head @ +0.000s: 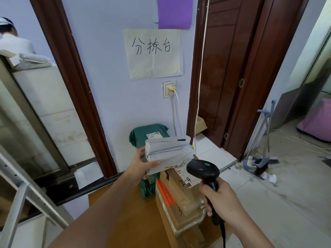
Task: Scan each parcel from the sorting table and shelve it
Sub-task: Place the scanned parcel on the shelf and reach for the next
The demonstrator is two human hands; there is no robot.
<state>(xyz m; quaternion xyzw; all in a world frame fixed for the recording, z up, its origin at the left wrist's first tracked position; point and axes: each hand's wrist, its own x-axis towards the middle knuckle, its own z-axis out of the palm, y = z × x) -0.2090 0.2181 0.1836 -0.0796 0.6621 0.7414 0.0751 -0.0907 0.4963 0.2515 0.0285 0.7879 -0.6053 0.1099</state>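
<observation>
Room: pale lilac wall with a handwritten paper sign (153,53), a purple sheet (174,12) above it, a wall socket (169,88) with plugged cords below, and dark wooden doors (232,72) to the right.
Worktop: brown wooden surface (116,199) under both forearms, carrying the stacked parcels.
Left hand: the left hand (141,168) holds a grey bagged parcel (168,153) above the stack; its fingers are clamped on the parcel's left edge, thumb lying on top, the other fingers underneath.
Right hand: the right hand (221,199) has its fingers wrapped round the handle of a black barcode scanner (203,170), whose head with a green light sits just right of the left thumb's tip, near the parcel's lower right corner.
Stack: cardboard boxes (180,199) marked with handwritten numbers lie below the left fingers; a green bagged parcel (149,135) stands beyond them against the wall.
Floor: a dustpan and broom (259,158) lean by the door frame, far right of the scanner.
Background: a person in white (10,40) is seen at far left.
</observation>
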